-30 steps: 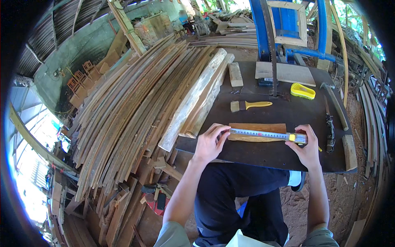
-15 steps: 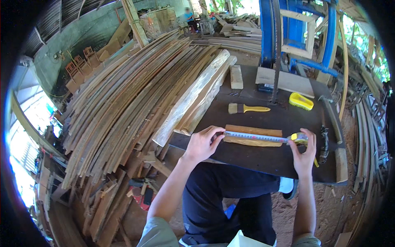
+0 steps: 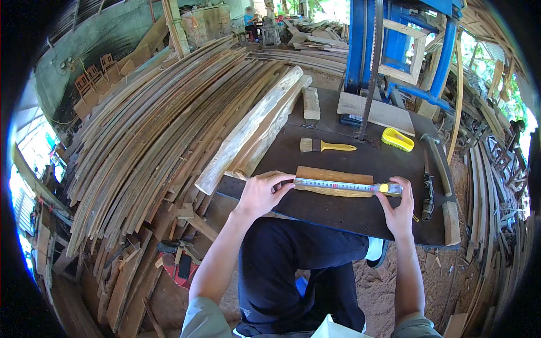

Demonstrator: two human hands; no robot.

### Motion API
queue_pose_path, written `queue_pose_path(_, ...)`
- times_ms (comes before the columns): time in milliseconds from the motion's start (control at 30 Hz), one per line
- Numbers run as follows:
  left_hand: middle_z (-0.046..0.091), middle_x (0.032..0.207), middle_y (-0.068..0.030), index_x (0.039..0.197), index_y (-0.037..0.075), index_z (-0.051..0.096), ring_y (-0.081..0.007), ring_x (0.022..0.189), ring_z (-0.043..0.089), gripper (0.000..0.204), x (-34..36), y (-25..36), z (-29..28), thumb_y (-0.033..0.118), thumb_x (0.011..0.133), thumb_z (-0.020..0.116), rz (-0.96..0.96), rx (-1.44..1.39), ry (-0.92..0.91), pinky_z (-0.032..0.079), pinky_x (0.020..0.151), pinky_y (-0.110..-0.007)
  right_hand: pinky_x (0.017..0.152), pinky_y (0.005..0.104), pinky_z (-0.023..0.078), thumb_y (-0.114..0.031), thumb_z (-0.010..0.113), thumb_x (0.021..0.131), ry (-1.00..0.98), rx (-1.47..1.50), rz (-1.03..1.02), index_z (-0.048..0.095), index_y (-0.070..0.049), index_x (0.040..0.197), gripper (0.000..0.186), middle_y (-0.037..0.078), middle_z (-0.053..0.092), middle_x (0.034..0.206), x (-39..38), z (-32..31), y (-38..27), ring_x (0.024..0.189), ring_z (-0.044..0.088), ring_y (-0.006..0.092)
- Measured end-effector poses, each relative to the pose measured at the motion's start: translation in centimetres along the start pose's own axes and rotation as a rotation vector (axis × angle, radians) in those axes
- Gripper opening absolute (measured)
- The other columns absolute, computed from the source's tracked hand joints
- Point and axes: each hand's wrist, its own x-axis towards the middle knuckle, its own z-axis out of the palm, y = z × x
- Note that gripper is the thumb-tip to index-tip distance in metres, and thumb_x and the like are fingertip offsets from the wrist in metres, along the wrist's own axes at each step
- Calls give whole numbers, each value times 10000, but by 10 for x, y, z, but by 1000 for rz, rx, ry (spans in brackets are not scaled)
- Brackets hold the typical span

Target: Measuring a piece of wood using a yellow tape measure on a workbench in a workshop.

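A short brown piece of wood (image 3: pixel 332 173) lies on the dark tabletop in front of me. Along it runs the pulled-out blade of a tape measure (image 3: pixel 335 185), its marked face turned up. My left hand (image 3: pixel 262 194) pinches the blade's end at the wood's left end. At the other end, my right hand (image 3: pixel 399 211) grips the yellow and grey tape case (image 3: pixel 393 189), just past the wood's right end. Beyond the wood rests a paintbrush (image 3: pixel 336 146) with a yellow handle.
A yellow scrub brush (image 3: pixel 397 139) and a hammer (image 3: pixel 439 163) lie on the tabletop (image 3: pixel 276 152). Behind stands a blue machine with an upright saw blade (image 3: pixel 372 73). Long boards (image 3: pixel 158 135) are stacked at the left. A person (image 3: pixel 251 25) is far back.
The whole view has shifted slightly, so things sit further left. The tape case has come a little closer to the wood's end, and the blade's face shows more fully. Both hands keep their hold.
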Motion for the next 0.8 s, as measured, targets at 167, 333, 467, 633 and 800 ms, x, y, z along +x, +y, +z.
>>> queue_pose_path(167, 754, 945, -38, 1119, 96, 762, -130, 619, 661, 212, 2, 2, 1, 125, 911, 793, 16, 13, 12, 563, 593, -261, 982, 418, 497, -65, 813, 834, -35, 3, -4, 551, -23, 1268, 509, 173, 610, 1207, 2, -4, -8, 1123, 634, 344)
queue_pose_path(333, 745, 1034, -44, 1128, 84, 726, -131, 654, 680, 224, 1, 4, 1, 100, 910, 781, 11, 37, 0, 570, 597, -267, 1027, 420, 480, 11, 756, 829, -50, -5, -18, 537, -29, 1297, 518, 182, 595, 1241, -1, -4, -3, 1179, 612, 357)
queue_pose_path(467, 727, 1154, -61, 1148, 59, 648, -152, 710, 712, 242, 5, 8, 8, 60, 924, 739, 58, 46, 45, 583, 607, -280, 1012, 428, 488, 15, 752, 835, -73, 39, 17, 534, -35, 1298, 514, 183, 599, 1237, -2, -6, 2, 1163, 620, 362)
queue_pose_path(633, 717, 1287, -107, 1100, 56, 638, -248, 913, 756, 205, 8, 3, 9, 51, 918, 732, 89, 22, -2, 607, 740, -338, 1003, 418, 491, 11, 755, 839, -59, 21, 5, 549, -33, 1271, 480, 185, 602, 1232, -1, -8, 2, 1158, 628, 357)
queue_pose_path(800, 733, 1252, -123, 1052, 49, 662, -348, 1115, 705, 157, 7, 6, 3, 70, 917, 739, 67, 48, -20, 539, 986, -448, 1009, 424, 490, -3, 764, 841, -73, 72, 33, 555, -36, 1268, 477, 185, 604, 1240, -1, -7, 1, 1158, 632, 353)
